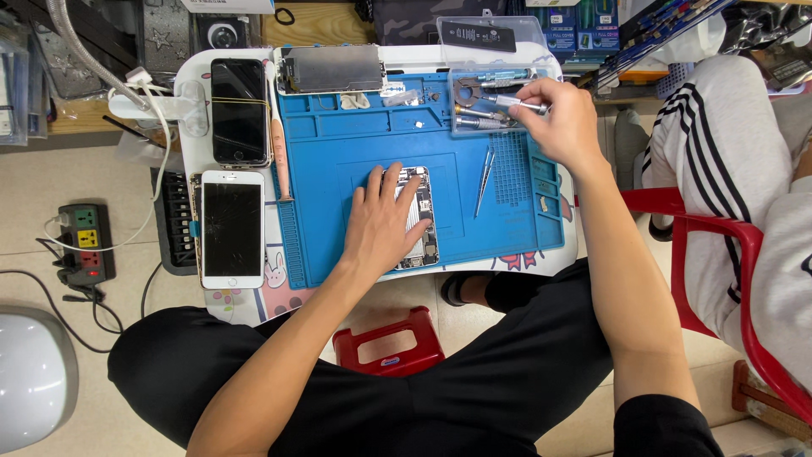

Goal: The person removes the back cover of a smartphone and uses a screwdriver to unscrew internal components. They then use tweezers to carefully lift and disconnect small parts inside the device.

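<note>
Head view. The left hand [382, 222] lies flat at the centre of the frame, fingers spread and pressed down on an opened phone body [417, 222] whose inner parts show to the right of the fingers. The phone body rests on a blue work mat [338, 161] that covers most of a small white table [193, 93].

The right hand [562, 123] is at the upper right of the mat, thumb and fingers pinched on a slim silver screwdriver [523, 103] held over a clear plastic tool box [486, 106]. More silver drivers lie inside the box; its lid stands open behind it.

A pair of tweezers [484, 179] lies on the mat between the two hands, apart from both. A detached metal-backed screen panel [331, 69] lies at the top edge of the mat.

Left of the mat, a black phone [238, 110] lies above a white phone [232, 228], both face up. A pink-handled tool [280, 156] lies along the mat's left border.

At the left edge of the frame, a power strip [85, 241] sits on the floor. A small red stool [391, 343] stands below the table. At the right edge, another person's leg in white striped trousers [719, 144] rests on a red chair [727, 245].
</note>
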